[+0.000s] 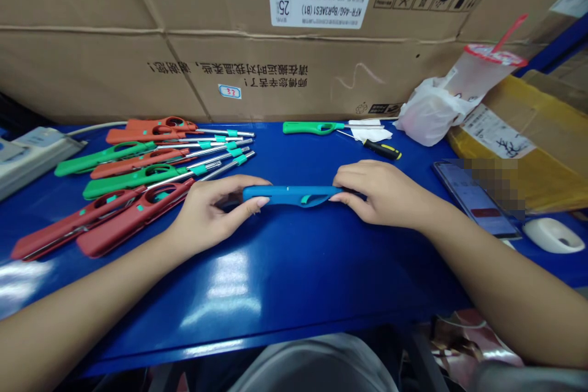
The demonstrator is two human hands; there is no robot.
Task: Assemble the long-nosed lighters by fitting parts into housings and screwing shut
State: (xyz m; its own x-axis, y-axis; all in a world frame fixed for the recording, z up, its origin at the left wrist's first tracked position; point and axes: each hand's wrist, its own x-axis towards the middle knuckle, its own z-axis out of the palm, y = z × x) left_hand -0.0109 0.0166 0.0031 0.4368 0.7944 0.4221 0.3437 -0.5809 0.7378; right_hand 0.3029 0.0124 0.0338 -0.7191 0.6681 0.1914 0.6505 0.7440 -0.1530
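Both my hands hold a blue long-necked lighter (285, 195) level above the table, with its green trigger showing in the loop. My left hand (214, 211) is closed around its broad handle end, thumb along the near side. At the other end, my right hand (383, 193) pinches the lighter just past the trigger loop, and its fingers hide the neck. To the left lies a spread of similar lighters in red, orange and green, such as a red lighter (133, 217) close to my left wrist. A green lighter (310, 128) rests behind the held one.
On the blue table (294, 282), a black and yellow screwdriver (383, 149) lies by a white tissue (370, 130). At right are a phone (478, 199), a white mouse (554, 235), a yellow parcel (528, 165) and a drink cup (482, 73). Cardboard (229, 0) walls the back.
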